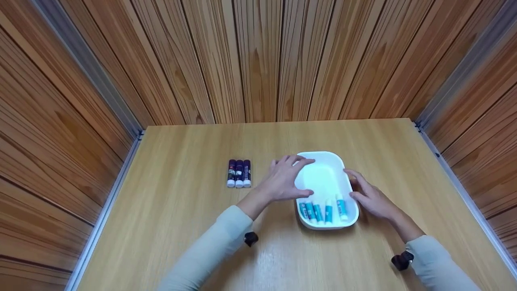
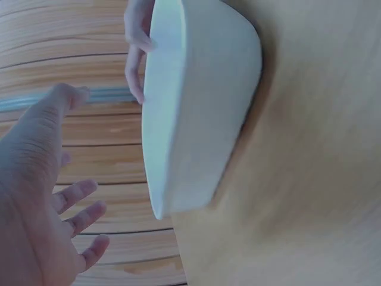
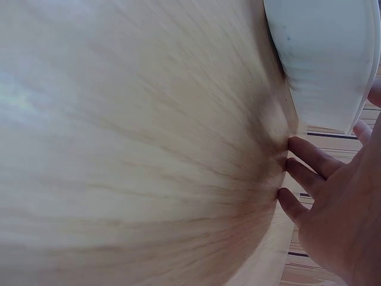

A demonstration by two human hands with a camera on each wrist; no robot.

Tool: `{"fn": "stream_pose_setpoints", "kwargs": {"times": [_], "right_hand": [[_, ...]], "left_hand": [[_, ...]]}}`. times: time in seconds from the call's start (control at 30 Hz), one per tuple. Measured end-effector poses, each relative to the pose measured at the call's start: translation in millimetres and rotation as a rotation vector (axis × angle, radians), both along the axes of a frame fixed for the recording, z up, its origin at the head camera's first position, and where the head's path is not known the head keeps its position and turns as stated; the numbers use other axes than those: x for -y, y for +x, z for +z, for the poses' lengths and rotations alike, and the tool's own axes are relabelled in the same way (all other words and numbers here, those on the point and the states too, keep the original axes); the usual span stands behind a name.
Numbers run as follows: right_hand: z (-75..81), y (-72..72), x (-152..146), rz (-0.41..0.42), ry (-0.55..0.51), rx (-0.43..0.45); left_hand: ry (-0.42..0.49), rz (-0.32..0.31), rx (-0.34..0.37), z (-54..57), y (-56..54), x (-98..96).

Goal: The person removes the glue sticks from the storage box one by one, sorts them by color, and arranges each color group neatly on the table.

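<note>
A white plastic tub [image 1: 325, 171] stands on the table, with several teal-and-white glue sticks [image 1: 328, 212] lying side by side at its near end. My left hand [image 1: 284, 180] reaches over the tub's left rim, thumb and fingers spread apart with nothing between them. In the left wrist view this hand [image 2: 41, 185] is seen raised above the rim. On the opposite side my right hand [image 1: 371, 198] has its thumb and index finger at the outer right rim. Its other fingers [image 3: 306, 158] extend loosely beside the tub in the right wrist view.
Three dark purple glue sticks [image 1: 239, 171] with white ends lie in a row left of the tub. Wood-panelled walls [image 1: 258, 60] enclose the back and sides of the wooden table [image 1: 169, 226]. A metal strip [image 1: 109, 218] runs along the left edge.
</note>
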State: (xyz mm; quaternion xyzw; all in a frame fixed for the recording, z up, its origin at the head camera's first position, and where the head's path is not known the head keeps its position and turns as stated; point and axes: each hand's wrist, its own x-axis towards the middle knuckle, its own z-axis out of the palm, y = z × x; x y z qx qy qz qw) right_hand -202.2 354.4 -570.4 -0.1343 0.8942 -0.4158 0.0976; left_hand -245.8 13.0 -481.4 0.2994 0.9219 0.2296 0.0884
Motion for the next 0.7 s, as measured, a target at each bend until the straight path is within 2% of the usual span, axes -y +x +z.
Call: {"fn": "stream_pose_setpoints", "kwargs": {"times": [0.13, 0.23, 0.4, 0.6, 0.7], "right_hand": [[-0.8, -0.5, 0.0, -0.009, -0.004, 0.013], [-0.7, 0.1, -0.2, -0.003, -0.003, 0.011], [0.8, 0.9, -0.5, 0.011, -0.012, 0.008], [0.9, 0.7, -0.2, 0.003, -0.008, 0.007], [0.1, 0.0, 0.2, 0.004, -0.007, 0.000]], "left_hand": [[-0.008, -0.012, 0.001, 7.3, 3.2, -10.1], [0.004, -0.033, -0.003, 7.7, 5.2, -15.6], [-0.027, -0.071, -0.017, 0.6, 8.8, -23.2], [-0.059, -0.104, 0.016, -10.1, 12.8, -33.5], [-0.095, -0.129, 0.010, -15.9, 15.4, -40.5]]}}
